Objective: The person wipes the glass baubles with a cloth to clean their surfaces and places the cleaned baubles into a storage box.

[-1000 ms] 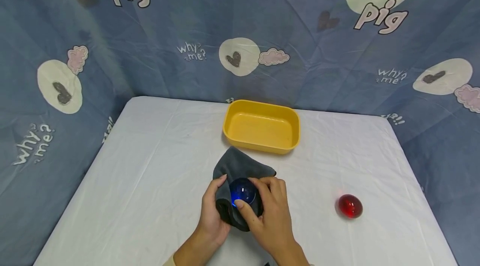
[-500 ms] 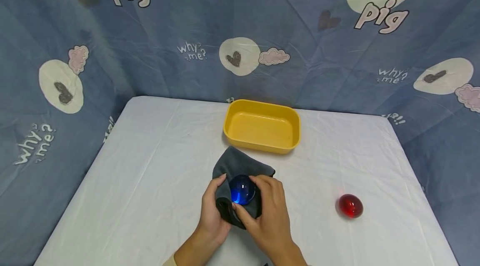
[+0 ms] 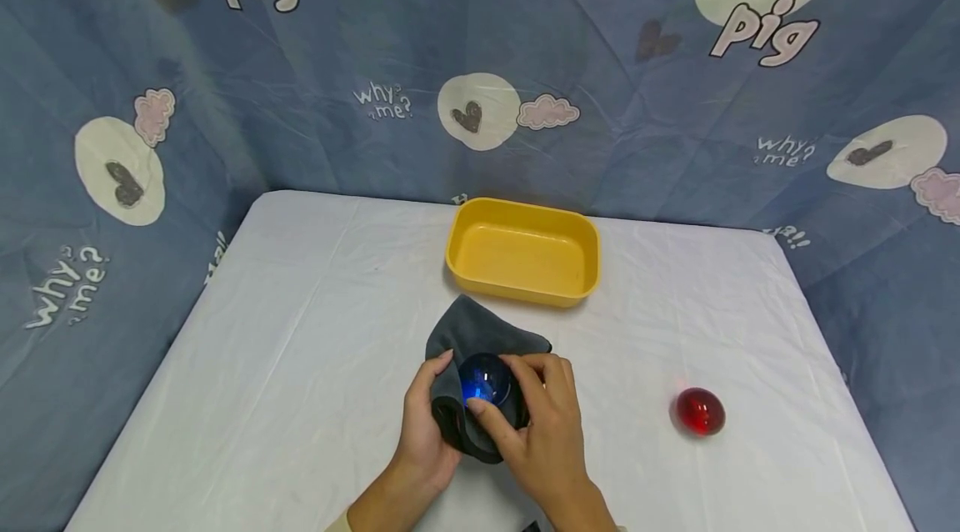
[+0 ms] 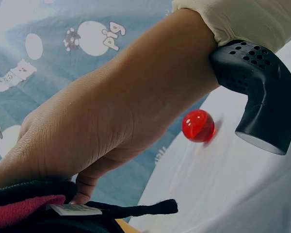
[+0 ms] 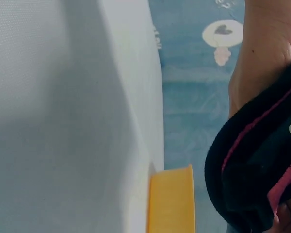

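A clear blue ball (image 3: 486,380) sits in a dark grey cloth (image 3: 480,325) just in front of the yellow box in the head view. My left hand (image 3: 426,424) grips the cloth from the left, its thumb pressed over the fabric and the other fingers hidden beneath. From the right, my right hand (image 3: 546,428) pinches the ball between thumb and fingertips. The left wrist view shows the cloth's dark edge (image 4: 136,209) with a white label (image 4: 75,209) and a pink patch. Folds of the same cloth (image 5: 242,145) hang beside a hand in the right wrist view.
A yellow box (image 3: 517,288) stands at the back middle of the white-covered table (image 3: 300,399). A shiny red ball (image 3: 701,412) lies on the right. Behind the table hangs a blue printed curtain (image 3: 600,157). A black wrist camera (image 4: 266,92) shows on the left forearm.
The blue ball and my right hand shift slightly up and then back down against the cloth. The left hand keeps its hold, and the yellow box and red ball stay put.
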`<control>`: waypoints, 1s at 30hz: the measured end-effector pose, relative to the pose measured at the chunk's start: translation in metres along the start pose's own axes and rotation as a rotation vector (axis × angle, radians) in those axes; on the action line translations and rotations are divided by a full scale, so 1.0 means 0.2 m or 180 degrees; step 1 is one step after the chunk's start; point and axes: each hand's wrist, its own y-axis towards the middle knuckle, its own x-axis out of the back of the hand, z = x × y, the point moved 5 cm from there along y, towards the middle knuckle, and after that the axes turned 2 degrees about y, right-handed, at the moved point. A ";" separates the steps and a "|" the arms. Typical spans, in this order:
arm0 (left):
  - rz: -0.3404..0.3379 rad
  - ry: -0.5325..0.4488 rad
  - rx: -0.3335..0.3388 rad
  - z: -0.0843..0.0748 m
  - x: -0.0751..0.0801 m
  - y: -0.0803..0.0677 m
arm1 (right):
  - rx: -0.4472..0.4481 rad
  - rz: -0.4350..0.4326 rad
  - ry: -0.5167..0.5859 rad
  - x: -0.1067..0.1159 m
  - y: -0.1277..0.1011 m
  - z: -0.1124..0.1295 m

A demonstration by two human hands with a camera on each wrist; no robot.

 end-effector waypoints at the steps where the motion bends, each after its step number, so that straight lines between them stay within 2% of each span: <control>1: 0.0006 -0.0012 -0.0002 0.00 0.00 0.00 | -0.0016 0.0003 -0.0005 0.00 0.00 0.00; 7: 0.0000 -0.0066 -0.0014 0.01 0.00 0.00 | -0.0090 0.0064 -0.0034 -0.01 0.00 -0.02; 15: -0.0024 -0.0083 -0.0099 -0.01 0.02 0.01 | -0.0050 0.0411 -0.0051 -0.02 -0.03 0.00; 25: -0.0032 -0.0051 -0.0071 -0.01 0.01 0.02 | -0.0036 0.0228 0.0111 -0.02 -0.01 0.01; 30: -0.0036 -0.0022 -0.0057 -0.01 0.01 0.02 | -0.0012 0.0222 0.0088 -0.02 0.00 0.02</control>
